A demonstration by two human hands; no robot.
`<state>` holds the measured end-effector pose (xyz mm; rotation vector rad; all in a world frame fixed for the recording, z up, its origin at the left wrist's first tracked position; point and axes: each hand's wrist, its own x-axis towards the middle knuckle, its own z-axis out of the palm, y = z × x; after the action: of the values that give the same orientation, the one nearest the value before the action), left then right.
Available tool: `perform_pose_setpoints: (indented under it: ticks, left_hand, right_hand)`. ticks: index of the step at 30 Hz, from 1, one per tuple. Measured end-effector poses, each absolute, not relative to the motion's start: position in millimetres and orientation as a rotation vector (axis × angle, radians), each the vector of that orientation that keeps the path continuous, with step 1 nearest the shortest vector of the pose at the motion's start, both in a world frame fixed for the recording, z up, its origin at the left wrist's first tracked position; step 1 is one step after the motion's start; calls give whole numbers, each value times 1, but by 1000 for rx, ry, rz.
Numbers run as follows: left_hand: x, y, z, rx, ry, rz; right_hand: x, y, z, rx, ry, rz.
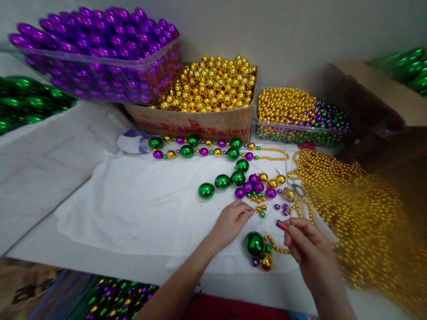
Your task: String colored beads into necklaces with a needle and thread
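My left hand (233, 220) has thumb and forefinger drawn together at the edge of a cluster of small gold beads (263, 207) and a green bead (262, 214). Whatever is in that pinch is too small to make out. My right hand (308, 242) is closed on a small red piece with a dark tip (282, 225), its exact kind unclear. A gold bead strand (275, 245) runs from under this hand to a large green ball (255, 244), a gold ball (266, 262) and a small purple bead (255, 262). Loose purple balls (247, 186) lie beyond the hands.
Scissors (296, 190) lie by a large heap of gold bead strands (367, 218) at right. A finished-looking necklace (204, 152) stretches along the back. Behind stand a purple-bead tub (100, 60), a cardboard box (200, 122) of gold balls and a mixed-bead tub (300, 129). Green balls (222, 182) rest mid-cloth.
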<state>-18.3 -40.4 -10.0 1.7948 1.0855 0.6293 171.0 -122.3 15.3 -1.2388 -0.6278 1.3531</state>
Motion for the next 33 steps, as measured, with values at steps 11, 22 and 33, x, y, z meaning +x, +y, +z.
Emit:
perform_pose_setpoints:
  ticks: [11,22,33]
  left_hand:
    - [2,-31,-43,1749,1128,787]
    - [-44,-49,-29,391,838,973]
    - [-45,-53,-35,247,759,996]
  right_hand:
    - [164,-121,-5,-1442,-904,1131]
    - [168,-128,1,-1657,-1274,1164]
    - [188,-153,12,-1719,-1377,1103]
